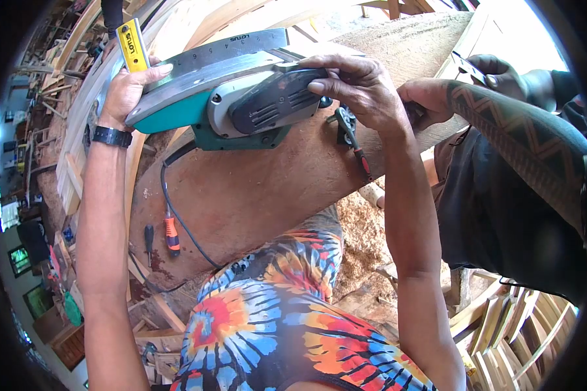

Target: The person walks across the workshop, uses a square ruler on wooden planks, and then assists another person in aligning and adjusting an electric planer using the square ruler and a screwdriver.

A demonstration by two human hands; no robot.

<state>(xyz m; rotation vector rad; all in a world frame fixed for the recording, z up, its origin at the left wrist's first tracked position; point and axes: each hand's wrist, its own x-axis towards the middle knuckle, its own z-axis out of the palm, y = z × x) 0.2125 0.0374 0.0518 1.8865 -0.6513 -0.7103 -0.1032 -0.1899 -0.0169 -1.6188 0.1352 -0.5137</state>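
Observation:
An electric planer (261,107) with a teal body and dark side cover lies upside down on a broad wooden slab (241,176), its metal sole facing up. My left hand (129,91) grips a try square, thumb over its steel blade. The yellow handle (132,49) of the try square rises above that hand, while the marked blade (225,52) runs along the planer's sole. At the planer's right end my right hand (359,85) is closed on it, thumb against the dark cover and fingers over the top edge.
An orange-handled screwdriver (171,236) and a black screwdriver (149,241) lie on the slab, near the planer's cord (169,195). A red-and-black-handled tool (359,156) sits by my right wrist. A co-worker's arm (522,130) reaches in from the right. Wood strips (515,326) lie lower right.

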